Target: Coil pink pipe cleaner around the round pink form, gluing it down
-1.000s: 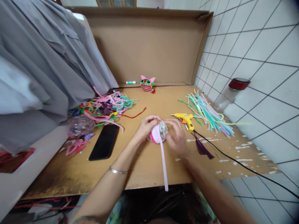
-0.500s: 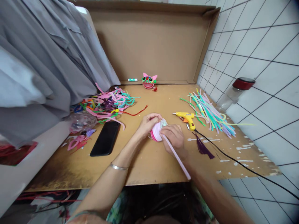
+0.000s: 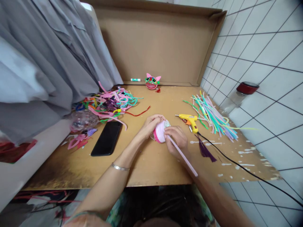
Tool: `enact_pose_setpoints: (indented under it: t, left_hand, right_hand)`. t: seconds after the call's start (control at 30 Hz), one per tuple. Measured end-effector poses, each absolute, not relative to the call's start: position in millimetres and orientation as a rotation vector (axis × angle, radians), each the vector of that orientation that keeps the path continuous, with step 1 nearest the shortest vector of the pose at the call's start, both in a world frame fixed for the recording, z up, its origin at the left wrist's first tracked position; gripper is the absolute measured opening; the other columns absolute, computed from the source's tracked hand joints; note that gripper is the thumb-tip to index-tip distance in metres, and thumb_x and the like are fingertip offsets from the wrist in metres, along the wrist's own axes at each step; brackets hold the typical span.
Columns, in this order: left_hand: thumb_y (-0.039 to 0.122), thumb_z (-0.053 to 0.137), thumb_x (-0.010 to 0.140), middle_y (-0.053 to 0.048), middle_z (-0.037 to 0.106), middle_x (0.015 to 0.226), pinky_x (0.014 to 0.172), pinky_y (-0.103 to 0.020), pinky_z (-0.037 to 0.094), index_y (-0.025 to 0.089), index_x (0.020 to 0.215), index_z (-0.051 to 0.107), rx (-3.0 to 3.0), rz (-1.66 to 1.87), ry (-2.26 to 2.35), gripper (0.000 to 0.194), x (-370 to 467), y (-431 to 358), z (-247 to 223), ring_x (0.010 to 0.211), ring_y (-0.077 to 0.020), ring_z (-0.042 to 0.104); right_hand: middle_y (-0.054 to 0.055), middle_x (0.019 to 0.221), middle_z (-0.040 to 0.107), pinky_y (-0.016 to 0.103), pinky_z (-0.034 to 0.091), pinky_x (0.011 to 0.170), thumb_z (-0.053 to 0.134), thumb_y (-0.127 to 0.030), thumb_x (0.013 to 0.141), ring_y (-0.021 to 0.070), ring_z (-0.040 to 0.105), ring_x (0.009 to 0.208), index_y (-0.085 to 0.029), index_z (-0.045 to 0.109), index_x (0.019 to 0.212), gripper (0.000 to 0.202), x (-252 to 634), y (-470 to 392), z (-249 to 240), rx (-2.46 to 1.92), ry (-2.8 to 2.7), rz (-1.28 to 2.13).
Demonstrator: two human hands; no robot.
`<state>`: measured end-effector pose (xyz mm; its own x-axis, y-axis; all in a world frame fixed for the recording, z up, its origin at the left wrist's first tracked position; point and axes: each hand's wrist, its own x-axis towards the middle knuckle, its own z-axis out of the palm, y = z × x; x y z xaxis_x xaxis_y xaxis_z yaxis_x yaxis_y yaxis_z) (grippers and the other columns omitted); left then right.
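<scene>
Over the front middle of the table, my left hand (image 3: pixel 151 125) is closed around the far left side of a round form (image 3: pixel 160 133). Pale and bright pink fuzzy strips wrap that form, and a clear, glossy patch shows at its upper right. On its right side, my right hand (image 3: pixel 177 139) pinches a pale pink pipe cleaner (image 3: pixel 183 156) against the surface. The pipe cleaner's loose length slants down over my right wrist. Fingers hide part of the form and the pinched end.
A yellow glue gun (image 3: pixel 189 121) with a black cord lies right of my hands, near a purple tassel (image 3: pixel 206 150) and loose pipe cleaners (image 3: pixel 211 115). Leftward are a black phone (image 3: pixel 106 138) and a tangled pipe-cleaner pile (image 3: pixel 115 102). A lion-like head (image 3: pixel 151 82) sits at the back.
The loose end of the pipe cleaner has swung slightly right and up. Both hands keep their hold on the form and strip. The whole view has shifted a little.
</scene>
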<state>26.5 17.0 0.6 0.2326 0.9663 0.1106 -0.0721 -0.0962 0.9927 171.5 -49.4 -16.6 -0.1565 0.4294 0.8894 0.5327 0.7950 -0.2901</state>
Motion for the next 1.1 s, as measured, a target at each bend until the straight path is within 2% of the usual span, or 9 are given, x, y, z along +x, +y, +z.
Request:
enact_pose_setpoints:
  t: [0.23,0.67,1.1]
  left_hand:
    - [0.032,0.058,0.064,0.0,0.061,0.074,0.063,-0.024,0.039,0.015,0.081,0.064,1.366,1.054,0.92,0.024,22,19,0,0.067,-0.0133,0.051]
    - [0.032,0.062,0.067,0.001,0.061,0.079,0.066,-0.024,0.04,0.016,0.087,0.063,1.47,1.007,0.886,0.025,17,18,2,0.072,-0.0136,0.053]
    - [0.027,0.063,0.058,0.002,0.058,0.076,0.064,-0.023,0.04,0.016,0.084,0.063,1.418,0.985,0.882,0.028,18,14,12,0.067,-0.0115,0.049]
  right_hand:
    - [0.006,0.086,0.069,0.035,0.053,0.074,0.051,-0.009,0.083,0.0185,0.065,0.082,-0.022,0.06,0.088,0.016,172,-50,-15,-0.739,-1.8,-0.11]
    - [0.007,0.09,0.069,0.036,0.055,0.078,0.054,-0.009,0.083,0.0185,0.065,0.087,-0.021,0.059,0.09,0.015,175,-47,-20,-0.748,-1.818,-0.09]
    - [0.005,0.087,0.067,0.035,0.054,0.076,0.051,-0.008,0.084,0.0181,0.064,0.084,-0.022,0.059,0.088,0.017,173,-49,-16,-0.776,-1.812,-0.061]
